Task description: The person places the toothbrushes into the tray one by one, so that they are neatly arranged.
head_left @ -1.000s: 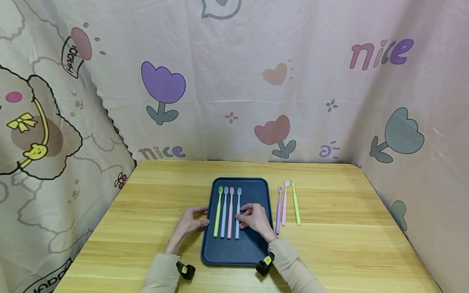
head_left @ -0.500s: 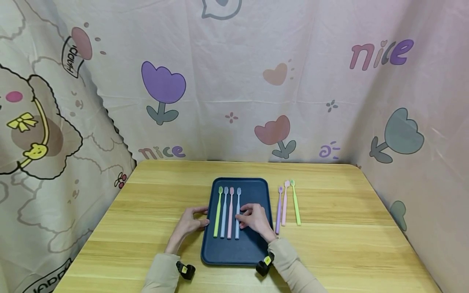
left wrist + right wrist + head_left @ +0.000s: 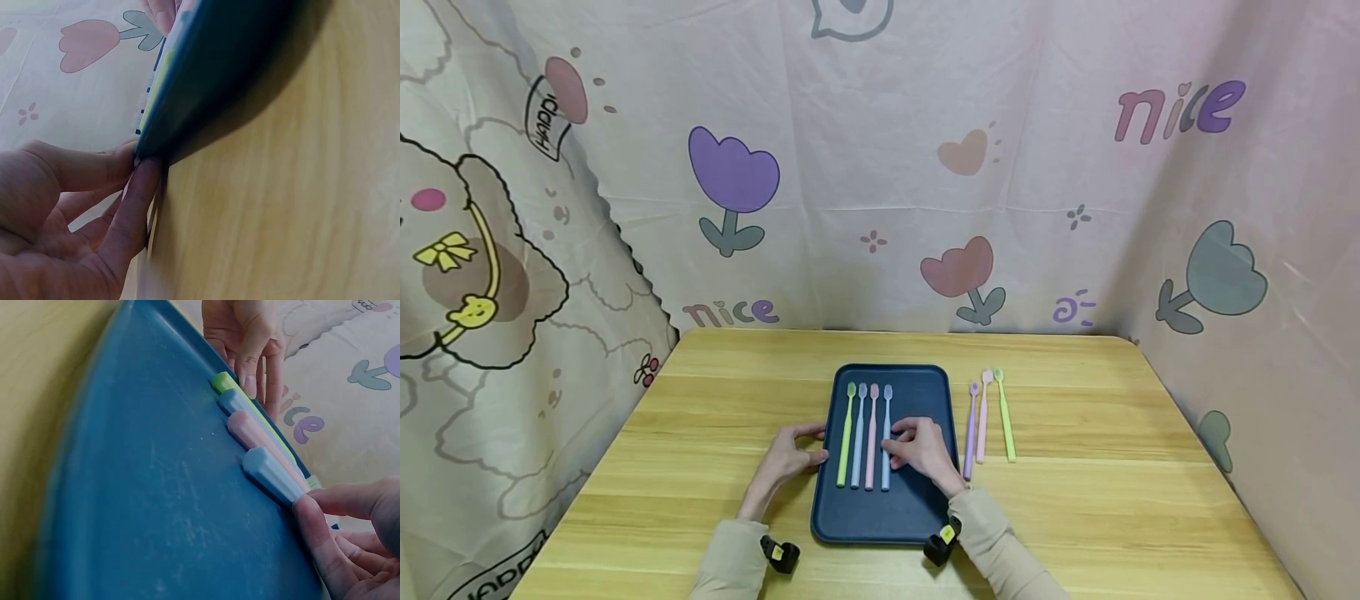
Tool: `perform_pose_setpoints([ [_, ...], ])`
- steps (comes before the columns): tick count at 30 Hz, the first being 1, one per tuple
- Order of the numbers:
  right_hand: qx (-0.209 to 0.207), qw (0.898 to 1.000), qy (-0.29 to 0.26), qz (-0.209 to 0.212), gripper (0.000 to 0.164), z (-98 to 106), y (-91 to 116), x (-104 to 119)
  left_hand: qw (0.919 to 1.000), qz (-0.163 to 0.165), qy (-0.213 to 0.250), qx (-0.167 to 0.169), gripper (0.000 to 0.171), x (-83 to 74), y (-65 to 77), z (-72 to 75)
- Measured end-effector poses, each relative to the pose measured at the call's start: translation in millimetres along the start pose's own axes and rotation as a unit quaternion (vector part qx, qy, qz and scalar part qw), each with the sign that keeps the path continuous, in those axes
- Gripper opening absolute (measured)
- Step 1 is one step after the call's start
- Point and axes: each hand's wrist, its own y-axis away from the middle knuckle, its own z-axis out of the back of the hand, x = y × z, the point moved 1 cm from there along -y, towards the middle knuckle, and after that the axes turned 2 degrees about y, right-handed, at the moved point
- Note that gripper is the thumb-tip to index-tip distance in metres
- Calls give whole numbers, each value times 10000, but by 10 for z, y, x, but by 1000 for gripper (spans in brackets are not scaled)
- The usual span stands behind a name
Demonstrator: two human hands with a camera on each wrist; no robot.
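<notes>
A dark blue tray (image 3: pixel 880 521) lies on the table. On its left half, a green toothbrush (image 3: pixel 846 442), a blue toothbrush (image 3: pixel 857 442) and a pink toothbrush (image 3: pixel 871 442) lie side by side, heads toward the back. To their right is a second blue toothbrush (image 3: pixel 886 475); my right hand (image 3: pixel 922 448) pinches its handle between thumb and index finger. This pinch also shows in the right wrist view, with the handle end (image 3: pixel 265 465) low over the tray. My left hand (image 3: pixel 790 457) holds the tray's left rim, thumb and fingers at the edge (image 3: pixel 145 147).
Right of the tray, a purple toothbrush (image 3: pixel 971 433), a pink toothbrush (image 3: pixel 982 425) and a green toothbrush (image 3: pixel 1006 421) lie on the wooden table (image 3: pixel 1097 483). The purple one's handle end is close to the tray's rim. A printed curtain (image 3: pixel 850 167) hangs behind the table.
The head of the pinched blue toothbrush has shifted very slightly left. Both hands and the tray have stayed in place.
</notes>
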Motion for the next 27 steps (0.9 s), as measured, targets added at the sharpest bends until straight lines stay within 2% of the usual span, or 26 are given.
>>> perform_pose_setpoints([
  [27,-22,10000,42,1,32,-12,8,8,10000,-89,-31,-23,49,-5,5,-10],
])
